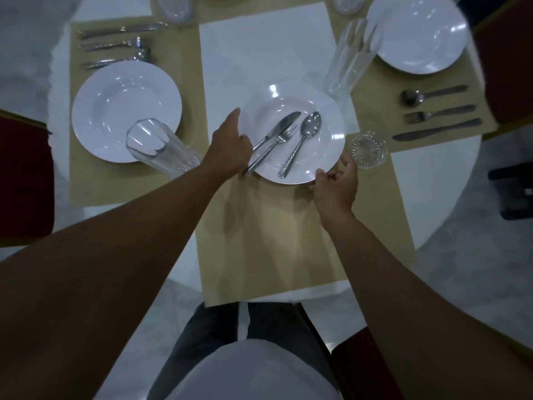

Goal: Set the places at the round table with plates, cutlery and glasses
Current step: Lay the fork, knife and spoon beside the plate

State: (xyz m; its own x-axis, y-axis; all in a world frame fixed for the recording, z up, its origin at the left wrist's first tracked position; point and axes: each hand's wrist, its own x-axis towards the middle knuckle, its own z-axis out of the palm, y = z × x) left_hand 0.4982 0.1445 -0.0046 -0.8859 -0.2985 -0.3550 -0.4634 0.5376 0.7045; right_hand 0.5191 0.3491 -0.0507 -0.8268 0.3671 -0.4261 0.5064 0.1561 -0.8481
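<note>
While two side places looking done, near place still being laid. Left place: plate [127, 111] on mat, cutlery [115, 47] lined beside it, tall glass [161, 148] overlapping plate rim from this angle. Right place: plate [416, 33], spoon, fork and knife [437, 114] in a row, glass [350, 56] at mat corner. Far side: only glass bottoms showing at top edge, rest out of view.

Holding centre plate [294, 134] at far end of near placemat [274, 232], partly over bare white worktop [259, 59]. Left hand [230, 148] gripping left rim, fingers curled at knife and fork handles, index pointing out. Right hand [336, 187] pinching near-right rim, fingers narrow. Knife [278, 128], fork [274, 147], spoon [301, 142] lying loose on plate. Small glass [368, 150] just beside plate, right.

Remaining, probably: centring plate on mat, laying cutlery off to side, positioning glass.
</note>
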